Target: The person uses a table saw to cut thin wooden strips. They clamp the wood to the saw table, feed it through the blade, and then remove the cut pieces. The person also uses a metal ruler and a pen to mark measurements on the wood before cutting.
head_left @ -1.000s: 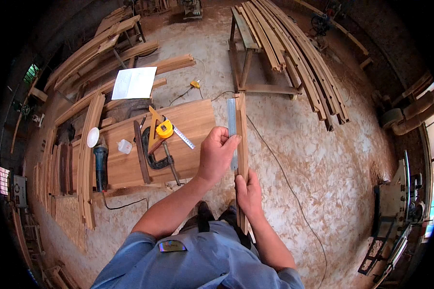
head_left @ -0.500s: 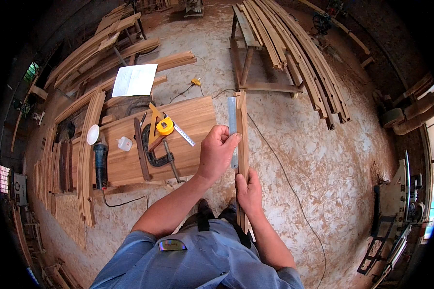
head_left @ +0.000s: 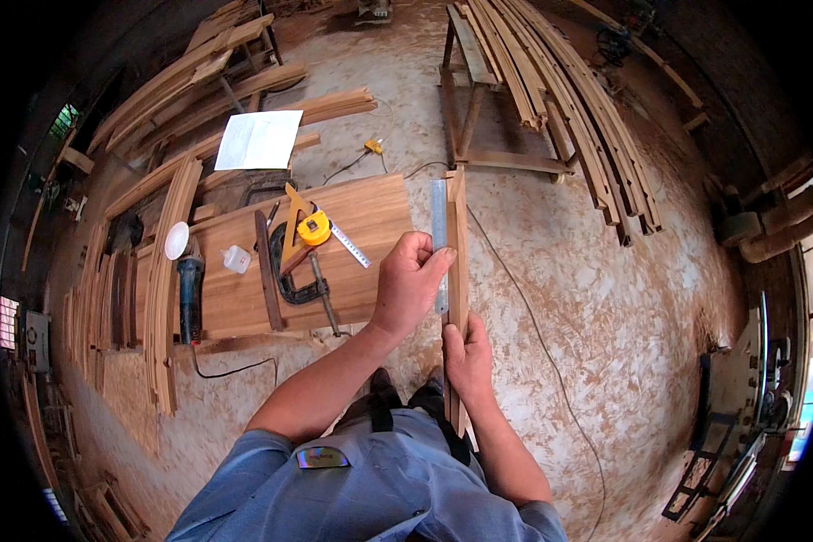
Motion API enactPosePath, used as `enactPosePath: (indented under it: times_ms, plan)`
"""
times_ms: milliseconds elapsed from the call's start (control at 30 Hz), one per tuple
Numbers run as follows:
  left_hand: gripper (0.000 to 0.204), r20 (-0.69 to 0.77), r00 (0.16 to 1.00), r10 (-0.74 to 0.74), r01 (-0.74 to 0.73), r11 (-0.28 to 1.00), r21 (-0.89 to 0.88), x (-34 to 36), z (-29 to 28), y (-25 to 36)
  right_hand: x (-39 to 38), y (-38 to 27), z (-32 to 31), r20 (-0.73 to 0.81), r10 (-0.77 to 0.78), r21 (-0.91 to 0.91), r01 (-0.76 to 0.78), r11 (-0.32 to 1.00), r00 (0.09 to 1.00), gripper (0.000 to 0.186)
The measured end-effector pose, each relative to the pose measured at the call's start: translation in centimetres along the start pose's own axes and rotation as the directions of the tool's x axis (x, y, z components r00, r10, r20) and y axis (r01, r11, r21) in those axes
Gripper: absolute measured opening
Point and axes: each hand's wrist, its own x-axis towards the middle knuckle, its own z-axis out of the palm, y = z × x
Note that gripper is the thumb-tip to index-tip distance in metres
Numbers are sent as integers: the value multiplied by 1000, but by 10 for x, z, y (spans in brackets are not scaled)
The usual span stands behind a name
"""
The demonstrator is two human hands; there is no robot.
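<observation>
My left hand (head_left: 405,287) pinches a flat steel ruler (head_left: 439,212) between thumb and fingers. The ruler lies lengthwise along the left side of a long wooden strip (head_left: 460,244), which points away from me. Lower down, my right hand (head_left: 470,363) is wrapped round that strip, its thumb on top. The strip's near end runs down beside my leg. Left of my hands, a wide wooden board (head_left: 370,235) carries a yellow tape measure (head_left: 314,228) with some blade out, a yellow set square (head_left: 292,221) and a black G-clamp (head_left: 300,294).
An angle grinder (head_left: 190,298), a small white bottle (head_left: 237,259) and a paper sheet (head_left: 258,140) lie further left among wooden strips. Long strips (head_left: 596,135) rest on a trestle (head_left: 465,117) at the far right. A cable (head_left: 533,325) crosses the dusty floor.
The board, paper and trestle appear shifted slightly up and right in view. Both hands keep their grips, and the ruler stays along the strip.
</observation>
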Motion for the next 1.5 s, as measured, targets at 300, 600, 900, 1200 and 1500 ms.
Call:
enactPosePath:
  times_ms: [300, 600, 900, 1200, 1500]
  plan:
    - [18, -4, 1000, -23, 23, 1000, -15, 0, -1, -2, 1, -1, 0, -14, -61, -23, 60, 998, 998, 36]
    - [18, -15, 999, -37, 38, 999, 24, 2, 0, -4, 3, -7, -1, 15, -57, 15, 57, 998, 998, 26]
    - [18, -83, 996, -35, 41, 996, 80, 3, -5, -8, 14, 8, 1, 66, 23, 43, -26, 999, 998, 31]
    - [17, -57, 991, -118, 129, 952, 278, -48, -61, -50, 50, 22, 14, 209, 69, 146, -101, 984, 975, 17]
    - [11, -317, 882, -348, 410, 899, 154, -135, -171, -87, 85, 0, 26, 174, 113, 127, -136, 983, 978, 16]
